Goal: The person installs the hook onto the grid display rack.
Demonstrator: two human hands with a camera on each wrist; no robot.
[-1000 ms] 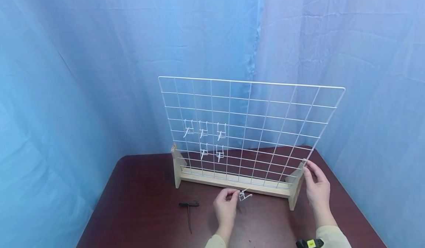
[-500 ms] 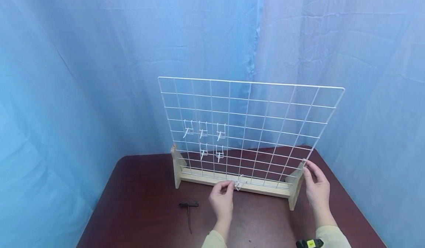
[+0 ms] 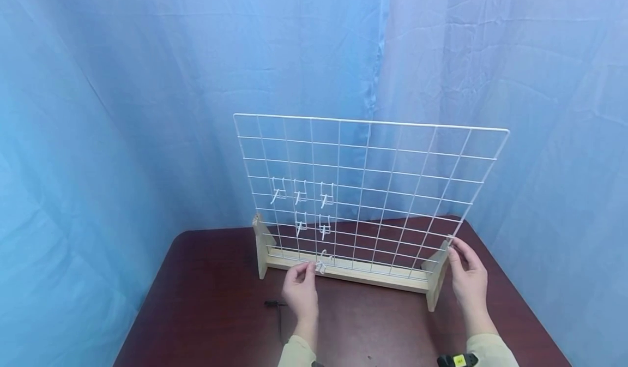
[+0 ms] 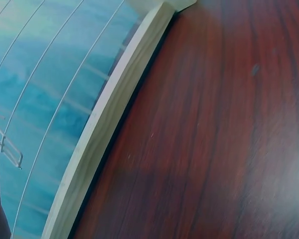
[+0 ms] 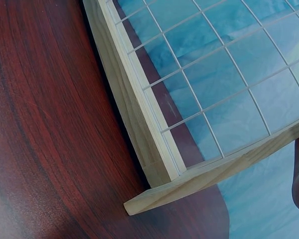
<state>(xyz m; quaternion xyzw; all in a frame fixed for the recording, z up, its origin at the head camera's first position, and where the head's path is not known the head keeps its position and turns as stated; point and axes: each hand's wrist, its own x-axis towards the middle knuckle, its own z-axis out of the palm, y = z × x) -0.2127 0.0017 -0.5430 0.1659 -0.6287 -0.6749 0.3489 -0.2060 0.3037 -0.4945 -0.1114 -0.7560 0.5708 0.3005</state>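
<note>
In the head view my left hand (image 3: 301,293) pinches a small white wire hook (image 3: 321,266) between thumb and fingertips, in front of the lower part of a white wire grid panel (image 3: 373,122). At the left edge of the left wrist view that same hook (image 4: 12,152) appears by the fingers. The panel stands upright in a pale wooden stand (image 3: 392,283). Several similar white hooks (image 3: 325,198) hang on its left half in two rows. My right hand (image 3: 470,280) grips the panel's right edge by the top of the stand's end piece, thumb in front.
A thin black T-shaped piece (image 3: 272,304) lies on the dark red wooden table (image 3: 211,290), partly covered by my left hand. Blue curtains (image 3: 147,110) surround the table behind and at both sides. The stand's right end piece (image 5: 199,186) juts toward the front.
My left hand has risen toward the panel, then moved left along its lower edge with the hook, now covering part of the black piece. My right hand has stayed in place.
</note>
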